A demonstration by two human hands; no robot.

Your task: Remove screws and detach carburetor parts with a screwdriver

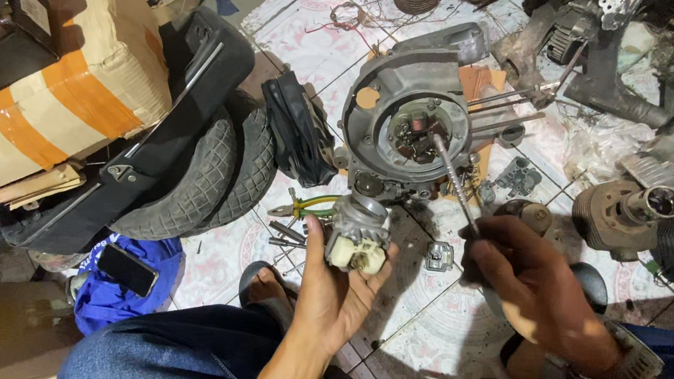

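A grey metal engine casing [407,115] with a round open face stands on the patterned tile floor in the middle. My right hand [533,288] grips the handle of a long screwdriver [452,176] whose tip reaches into the middle of the casing's round opening. My left hand [334,293] is cupped, palm up, around a small cream and metal part [358,238] just below the casing. A watch sits on my right wrist.
Two black tyres [218,171] and a black panel lean at the left beside a taped cardboard box [75,76]. Pliers [298,206] and bolts lie by the casing. Engine cylinders [631,213] sit at right and at the back. A phone [128,269] rests on blue cloth.
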